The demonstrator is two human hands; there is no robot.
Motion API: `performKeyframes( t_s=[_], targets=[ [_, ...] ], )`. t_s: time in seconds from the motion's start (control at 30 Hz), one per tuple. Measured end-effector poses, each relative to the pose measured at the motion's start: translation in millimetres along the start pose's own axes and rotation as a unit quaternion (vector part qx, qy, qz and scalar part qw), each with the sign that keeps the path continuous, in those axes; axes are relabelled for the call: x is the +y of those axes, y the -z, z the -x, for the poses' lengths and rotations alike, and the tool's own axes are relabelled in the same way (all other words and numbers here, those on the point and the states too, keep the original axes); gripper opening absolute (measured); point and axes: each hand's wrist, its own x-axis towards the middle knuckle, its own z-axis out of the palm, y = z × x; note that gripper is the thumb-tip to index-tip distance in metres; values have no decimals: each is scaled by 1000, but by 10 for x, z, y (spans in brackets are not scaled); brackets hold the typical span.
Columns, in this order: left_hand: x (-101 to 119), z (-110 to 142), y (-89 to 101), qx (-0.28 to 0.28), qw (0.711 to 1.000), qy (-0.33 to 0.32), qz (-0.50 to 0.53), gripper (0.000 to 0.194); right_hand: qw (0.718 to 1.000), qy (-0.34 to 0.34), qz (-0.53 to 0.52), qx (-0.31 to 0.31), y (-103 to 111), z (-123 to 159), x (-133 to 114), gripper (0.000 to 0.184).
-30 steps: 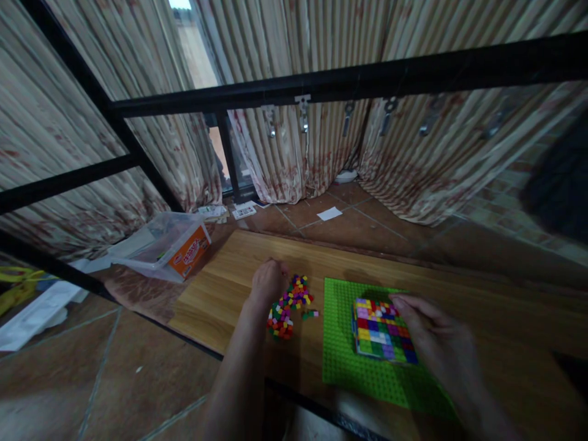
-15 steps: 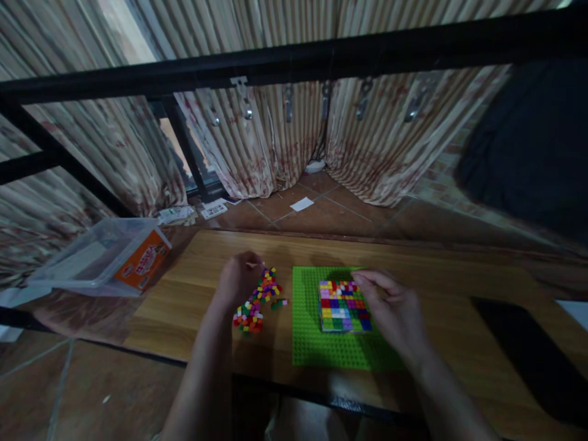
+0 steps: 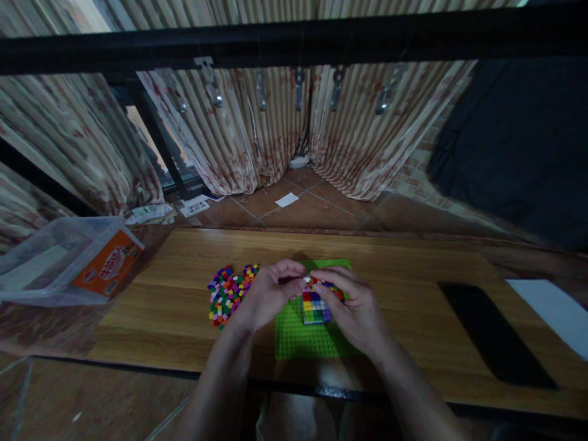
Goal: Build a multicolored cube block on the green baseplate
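A square block of small coloured toy bricks (image 3: 315,309) stands on the green studded baseplate (image 3: 294,343). Over its far left corner, my left hand (image 3: 271,294) pinches a tiny whitish brick (image 3: 307,280) between thumb and fingertips. My right hand (image 3: 356,306) reaches across the block from the right, its thumb and fingers drawn together close to the left fingertips. Whatever is between the right fingers is hidden, and the hand covers much of the block. Left of my left hand lies a pile of loose coloured bricks (image 3: 226,297).
A clear plastic bin (image 3: 98,263) with an orange label stands left of the wooden table (image 3: 151,306). On the table's right lie a black flat slab (image 3: 491,331) and a white sheet (image 3: 551,312). A black metal bar (image 3: 275,46) with hanging hooks crosses above.
My left hand has moved right, from the loose brick pile to the block. My right hand's fingers have come further over the block. The view has shifted rightward.
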Motion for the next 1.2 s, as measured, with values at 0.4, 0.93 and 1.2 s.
performKeyframes(
  t_s=[0.4, 0.93, 1.2],
  targets=[
    [33, -7, -74, 14, 1000, -2, -5, 31, 998, -50, 2, 26, 83, -10, 95, 11],
    [-268, -115, 2, 61, 988, -42, -134, 25, 989, 7, 148, -24, 28, -18, 236, 13],
    [-320, -127, -13, 60, 982, -63, -165, 26, 992, -29, 125, -14, -13, -32, 290, 8]
  ],
)
